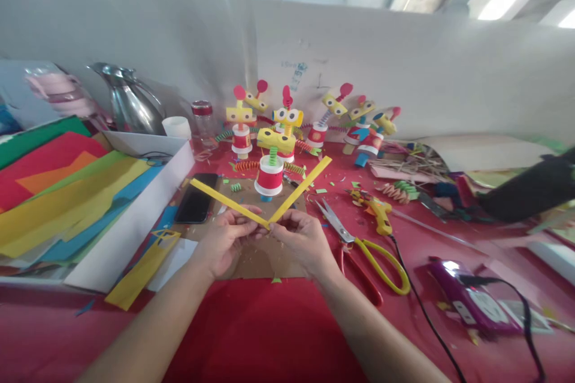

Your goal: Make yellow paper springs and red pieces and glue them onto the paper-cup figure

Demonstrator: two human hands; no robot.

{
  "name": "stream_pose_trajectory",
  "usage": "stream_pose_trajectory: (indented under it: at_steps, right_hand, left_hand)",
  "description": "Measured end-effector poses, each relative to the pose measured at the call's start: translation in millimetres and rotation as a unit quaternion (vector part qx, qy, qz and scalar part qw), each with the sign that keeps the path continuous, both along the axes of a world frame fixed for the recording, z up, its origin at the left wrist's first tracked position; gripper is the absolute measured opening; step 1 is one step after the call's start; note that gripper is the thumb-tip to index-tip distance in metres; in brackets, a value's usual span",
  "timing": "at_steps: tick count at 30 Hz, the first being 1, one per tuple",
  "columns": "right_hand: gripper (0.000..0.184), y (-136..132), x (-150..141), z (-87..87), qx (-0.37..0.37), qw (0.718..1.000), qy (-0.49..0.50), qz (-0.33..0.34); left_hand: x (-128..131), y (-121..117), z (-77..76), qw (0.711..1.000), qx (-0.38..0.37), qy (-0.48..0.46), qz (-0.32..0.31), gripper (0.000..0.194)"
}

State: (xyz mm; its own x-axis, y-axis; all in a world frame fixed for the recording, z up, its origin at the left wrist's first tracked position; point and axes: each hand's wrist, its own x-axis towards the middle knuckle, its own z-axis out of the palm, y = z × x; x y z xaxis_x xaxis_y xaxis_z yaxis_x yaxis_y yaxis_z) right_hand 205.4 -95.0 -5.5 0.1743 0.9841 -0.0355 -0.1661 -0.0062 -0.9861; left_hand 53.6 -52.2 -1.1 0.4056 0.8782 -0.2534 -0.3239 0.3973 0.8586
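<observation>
Two yellow paper strips (302, 189) meet in a V, their lower ends pinched between my fingertips. My left hand (227, 238) is closed on the left strip near the joint. On the other side my right hand (305, 242) grips the point where the strips cross. Whether they are stuck together I cannot tell. Just beyond stands a paper-cup figure (269, 179) with a red band, a yellow head and springy folded-paper arms. Brown cardboard (256, 260) lies beneath my hands.
Scissors (345, 233), a yellow glue gun (380, 209) and a purple power box (476, 299) with a black cable sit at right. Several finished figures (318, 131) line the wall. At left are a phone (196, 200) and a white box (130, 215) of coloured paper.
</observation>
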Motion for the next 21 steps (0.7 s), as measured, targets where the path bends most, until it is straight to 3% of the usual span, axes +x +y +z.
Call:
stream_pose_trajectory:
  at_steps: [4, 14, 21]
  right_hand:
    - [0.014, 0.5, 2.1, -0.8, -0.012, 1.000, -0.027, 0.008]
    - [0.018, 0.4, 4.3, 6.4, -0.063, 0.996, -0.043, 0.047]
    - [0.015, 0.3, 7.8, 0.8, -0.006, 0.996, -0.058, 0.062]
  left_hand:
    - [-2.0, 3.5, -5.1, 0.999, -0.029, 0.004, -0.014, 0.027]
    - [0.0, 3.2, -3.9, 0.998, 0.009, 0.045, -0.032, 0.032]
    - [-1.7, 2.5, -1.7, 0.998, 0.026, 0.041, -0.037, 0.030]
